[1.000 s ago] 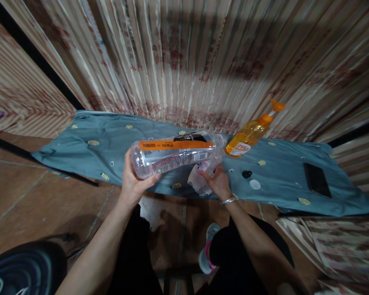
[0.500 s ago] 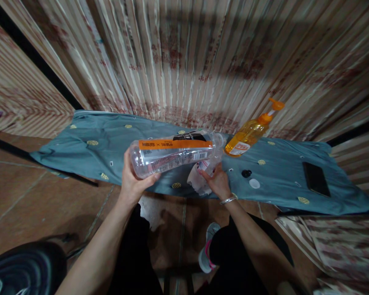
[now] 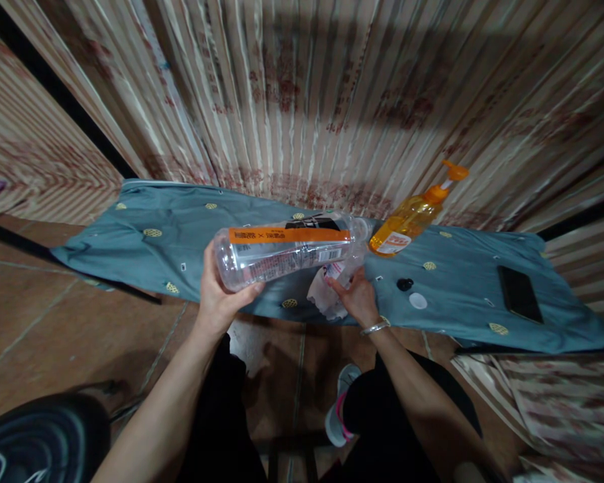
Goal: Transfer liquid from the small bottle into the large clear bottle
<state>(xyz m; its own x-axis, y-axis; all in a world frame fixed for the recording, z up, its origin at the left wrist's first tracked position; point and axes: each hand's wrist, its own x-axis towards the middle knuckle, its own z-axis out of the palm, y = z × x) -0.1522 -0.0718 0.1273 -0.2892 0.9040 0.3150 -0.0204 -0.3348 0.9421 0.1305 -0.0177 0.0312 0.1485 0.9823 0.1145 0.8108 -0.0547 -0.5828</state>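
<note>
Currently, the left hand (image 3: 219, 305) is cupping the base of a large, clear plastic bottle with an orange-and-black label (image 3: 286, 253), fingers spread wide, over teal patterned cloth (image 3: 105, 235). Its long axis is running sideways, neck pointing right, near the small translucent container (image 3: 325, 293) that the right hand (image 3: 361, 299) is gripping, fingers curled; this close hold seemingly needs steadiness.

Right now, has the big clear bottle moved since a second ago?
No, not visibly: the big clear bottle keeps its tilt, its neck still left of the pump bottle.
</note>
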